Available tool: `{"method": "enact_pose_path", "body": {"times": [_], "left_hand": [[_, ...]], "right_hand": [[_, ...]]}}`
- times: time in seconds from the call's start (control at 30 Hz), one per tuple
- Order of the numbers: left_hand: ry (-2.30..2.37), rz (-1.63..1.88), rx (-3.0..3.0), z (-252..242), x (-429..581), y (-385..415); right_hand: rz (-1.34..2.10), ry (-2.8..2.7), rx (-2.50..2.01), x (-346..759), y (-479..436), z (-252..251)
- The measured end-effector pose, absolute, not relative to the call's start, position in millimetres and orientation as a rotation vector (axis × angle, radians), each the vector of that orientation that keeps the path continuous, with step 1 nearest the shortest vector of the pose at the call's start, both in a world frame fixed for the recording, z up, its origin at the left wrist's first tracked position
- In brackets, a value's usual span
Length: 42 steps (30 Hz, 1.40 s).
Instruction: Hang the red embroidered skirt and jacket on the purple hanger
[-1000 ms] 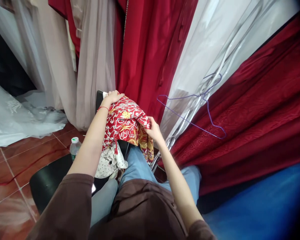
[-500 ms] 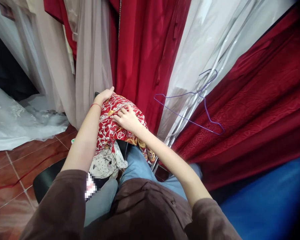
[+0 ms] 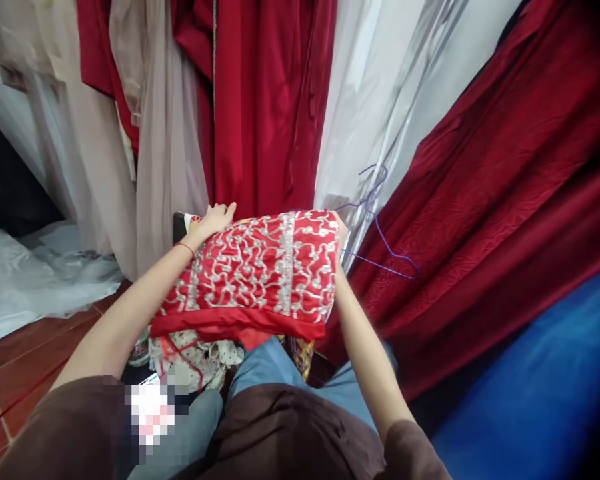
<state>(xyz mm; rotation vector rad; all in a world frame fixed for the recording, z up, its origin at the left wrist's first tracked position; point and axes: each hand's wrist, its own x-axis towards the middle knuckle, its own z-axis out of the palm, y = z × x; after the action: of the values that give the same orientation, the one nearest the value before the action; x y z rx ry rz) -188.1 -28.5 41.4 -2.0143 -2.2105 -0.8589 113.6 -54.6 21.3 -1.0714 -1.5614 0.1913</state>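
Note:
A red garment (image 3: 250, 267) with silver embroidery is spread between my hands, its plain red edge hanging toward my legs. At its upper left, my left hand (image 3: 217, 220) grips the fabric, fingers bent over the top edge. My right hand (image 3: 342, 230) holds the upper right corner; most of its fingers are behind the cloth. Under the garment lies a white cloth with dark dots (image 3: 223, 355). Gold-patterned fabric (image 3: 301, 357) shows below, near my knee.
A purple wire hanger (image 3: 385, 248) hangs at the right, partly behind the garment. Red dresses (image 3: 265, 113), beige gowns (image 3: 160, 133) and white covers (image 3: 360, 100) line the far side. Blue material (image 3: 530, 387) lies at the lower right. Red tiles (image 3: 40, 363) show at left.
The bunched garment is now lifted and stretched out flat. My right hand has moved from its middle to the right corner. My left hand stays at the upper left.

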Motion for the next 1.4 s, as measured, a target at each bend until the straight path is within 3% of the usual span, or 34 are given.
{"method": "enact_pose_path", "body": {"times": [0.1, 0.17, 0.33, 0.43, 0.5, 0.7, 0.87, 1.17, 1.23, 1.4], "left_hand": [[-1.79, -1.122, -2.217, 58.2, -119.8, -78.8], [-1.498, -1.093, -2.416, 51.9, -71.6, -132.3], [-1.093, -0.739, -2.643, -37.5, 26.1, -238.3], [-1.336, -0.882, -2.425, -88.4, 57.4, -223.1], [-1.402, -0.889, -2.458, -96.6, 63.8, -191.7], [-1.695, -0.66, -2.543, -54.4, 58.3, -135.6], [-1.673, -0.614, -2.521, -37.6, 80.7, -117.8], [-1.463, -0.668, -2.629, -62.8, 91.9, -106.1], [-1.516, -0.511, -2.606, -80.0, 83.7, -107.7], [-1.915, 0.285, -2.552, -105.1, 62.4, -88.4]], "right_hand": [[0.142, -1.443, -1.201, 145.4, -53.8, 34.9], [0.121, -1.378, -1.302, 166.4, -61.8, 37.2], [0.054, -1.217, -1.643, 211.2, -91.8, 16.0], [0.018, -1.273, -1.767, 232.5, -98.1, -6.1], [0.026, -1.382, -1.78, 246.7, -94.2, -22.8], [0.445, -1.892, -1.644, 271.0, -94.6, -73.5], [0.801, -1.812, -1.23, 250.5, -151.0, -89.0], [0.044, -1.641, -1.964, 254.7, -144.1, -75.6], [-0.061, -1.551, -2.057, 269.2, -131.2, -74.7], [-0.241, -1.372, -2.115, 307.5, -119.0, -75.4]]}}
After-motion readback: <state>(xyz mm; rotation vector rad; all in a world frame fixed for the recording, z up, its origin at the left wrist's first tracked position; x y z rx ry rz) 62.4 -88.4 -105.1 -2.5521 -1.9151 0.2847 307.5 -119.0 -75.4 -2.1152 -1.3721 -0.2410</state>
